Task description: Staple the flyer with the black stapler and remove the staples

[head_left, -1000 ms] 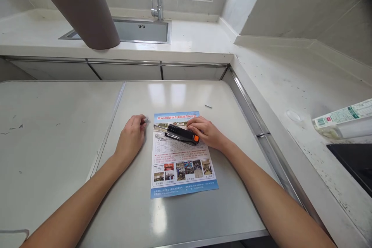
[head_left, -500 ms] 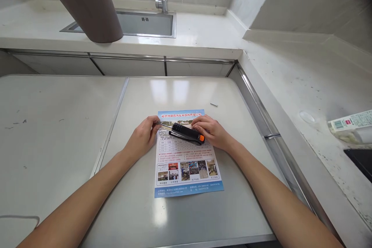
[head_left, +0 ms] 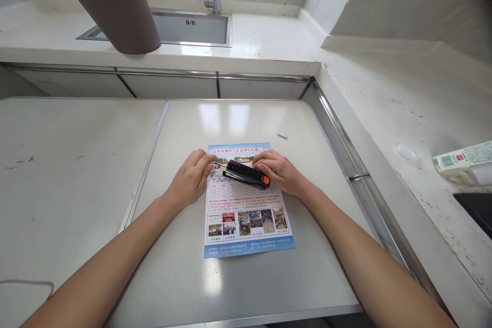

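Observation:
A black stapler (head_left: pixel 246 174) with an orange end lies on a printed leaflet (head_left: pixel 249 246). Its metal staple tray (head_left: pixel 219 165) sticks out to the left. The fingers of my left hand (head_left: pixel 194 174) are closed around the tray's outer end, their tips partly hiding it. On the other side, my right hand (head_left: pixel 279 169) has its fingers bent against the stapler's far side near the orange end, gripping the body. Beyond the leaflet a small strip of staples (head_left: pixel 282 136) rests on the table.
A pale folding table (head_left: pixel 238 292) carries everything, with a seam (head_left: pixel 148 164) left of the leaflet. Behind it are a counter with a sink (head_left: pixel 192 31) and a brown column (head_left: pixel 130 20). The right counter (head_left: pixel 403 113) holds a carton-like package (head_left: pixel 465 164).
My left fingers have closed further over the end of the tray, and the hand has turned slightly. The stapler and my right hand stay nearly in place.

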`<state>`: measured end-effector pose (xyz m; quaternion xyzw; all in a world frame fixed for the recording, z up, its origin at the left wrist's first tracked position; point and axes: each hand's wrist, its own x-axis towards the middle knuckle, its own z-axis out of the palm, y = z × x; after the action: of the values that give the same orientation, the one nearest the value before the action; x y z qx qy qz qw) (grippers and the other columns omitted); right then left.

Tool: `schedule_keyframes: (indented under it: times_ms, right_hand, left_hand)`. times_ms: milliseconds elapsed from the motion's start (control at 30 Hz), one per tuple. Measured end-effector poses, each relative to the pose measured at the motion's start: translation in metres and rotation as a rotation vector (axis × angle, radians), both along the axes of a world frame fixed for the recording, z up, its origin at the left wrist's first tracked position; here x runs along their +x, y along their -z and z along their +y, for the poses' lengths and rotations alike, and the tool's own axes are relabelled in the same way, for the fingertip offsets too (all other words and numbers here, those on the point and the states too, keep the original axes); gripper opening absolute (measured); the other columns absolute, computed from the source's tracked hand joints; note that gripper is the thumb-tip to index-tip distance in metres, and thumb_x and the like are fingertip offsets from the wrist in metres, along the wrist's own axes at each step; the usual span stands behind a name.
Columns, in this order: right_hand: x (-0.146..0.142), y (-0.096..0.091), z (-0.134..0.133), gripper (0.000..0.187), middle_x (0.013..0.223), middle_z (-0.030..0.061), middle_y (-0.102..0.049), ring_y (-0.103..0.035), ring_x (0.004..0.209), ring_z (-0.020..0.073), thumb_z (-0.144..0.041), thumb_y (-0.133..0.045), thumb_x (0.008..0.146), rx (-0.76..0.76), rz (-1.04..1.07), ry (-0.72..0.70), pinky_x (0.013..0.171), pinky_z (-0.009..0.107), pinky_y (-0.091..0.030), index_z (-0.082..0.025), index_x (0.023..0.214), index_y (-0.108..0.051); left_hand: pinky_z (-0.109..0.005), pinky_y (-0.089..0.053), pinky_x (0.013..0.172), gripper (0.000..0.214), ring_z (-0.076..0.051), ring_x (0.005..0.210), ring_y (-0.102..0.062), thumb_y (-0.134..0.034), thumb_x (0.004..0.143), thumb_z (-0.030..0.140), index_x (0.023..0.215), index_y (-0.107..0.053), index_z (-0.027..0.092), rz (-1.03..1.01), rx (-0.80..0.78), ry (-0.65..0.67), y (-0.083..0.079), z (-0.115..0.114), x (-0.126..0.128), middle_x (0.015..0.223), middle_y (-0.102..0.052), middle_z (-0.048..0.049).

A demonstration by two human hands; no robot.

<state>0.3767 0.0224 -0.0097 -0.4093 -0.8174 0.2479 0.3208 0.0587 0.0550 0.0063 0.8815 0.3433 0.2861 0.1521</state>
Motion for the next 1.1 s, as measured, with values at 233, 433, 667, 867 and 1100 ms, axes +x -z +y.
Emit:
schedule_keyframes:
  times_ms: [233,433,667,867,1100]
  right_hand:
    - [-0.0007,-0.0012,-0.001,0.035,0.115,0.0082,-0.073,-0.063,0.106,0.0254,-0.037,-0.042,0.113,-0.01,-0.001,0.01,0.095,0.046,-0.052,-0.024,0.105,-0.073]
    - [-0.0014,-0.0015,-0.0007,0.037,0.115,0.009,-0.073,-0.063,0.105,0.026,-0.038,-0.04,0.113,-0.003,-0.004,0.01,0.094,0.046,-0.053,-0.024,0.104,-0.073]
    - [-0.0011,-0.0003,-0.0005,0.036,0.115,0.0088,-0.072,-0.061,0.105,0.0257,-0.037,-0.041,0.113,-0.014,0.003,0.003,0.096,0.046,-0.051,-0.024,0.103,-0.073]
    - [-0.0013,-0.0015,-0.0006,0.038,0.113,0.0088,-0.072,-0.061,0.104,0.026,-0.039,-0.04,0.113,-0.01,-0.001,0.005,0.095,0.046,-0.051,-0.024,0.101,-0.072]
    - [-0.0017,-0.0028,-0.0005,0.038,0.113,0.0092,-0.072,-0.061,0.102,0.0261,-0.039,-0.039,0.113,-0.011,-0.005,0.002,0.094,0.047,-0.051,-0.024,0.101,-0.072]
  left_hand:
    - [-0.041,-0.051,0.091,0.028,-0.024,0.105,-0.065,-0.045,0.11,0.024,0.131,-0.064,0.024,0.005,0.086,-0.009,0.004,0.0012,-0.0016,0.114,-0.07,-0.0102]
    - [-0.043,-0.052,0.094,0.023,-0.024,0.103,-0.07,-0.051,0.109,0.03,0.123,-0.069,0.025,-0.001,0.09,-0.046,0.0031,0.0009,-0.0004,0.11,-0.078,-0.008]
    - [-0.044,-0.05,0.098,0.022,-0.026,0.112,-0.064,-0.049,0.109,0.027,0.116,-0.069,0.024,0.065,0.046,0.032,0.0055,0.006,0.0045,0.123,-0.075,-0.0096]
    - [-0.043,-0.046,0.093,0.022,-0.026,0.11,-0.064,-0.043,0.111,0.026,0.115,-0.064,0.021,0.144,0.014,0.029,0.008,0.006,0.0068,0.118,-0.076,-0.009]
    - [-0.043,-0.047,0.094,0.022,-0.026,0.111,-0.068,-0.048,0.109,0.028,0.115,-0.068,0.023,0.121,-0.018,0.006,0.0078,0.0079,0.0054,0.118,-0.078,-0.0076]
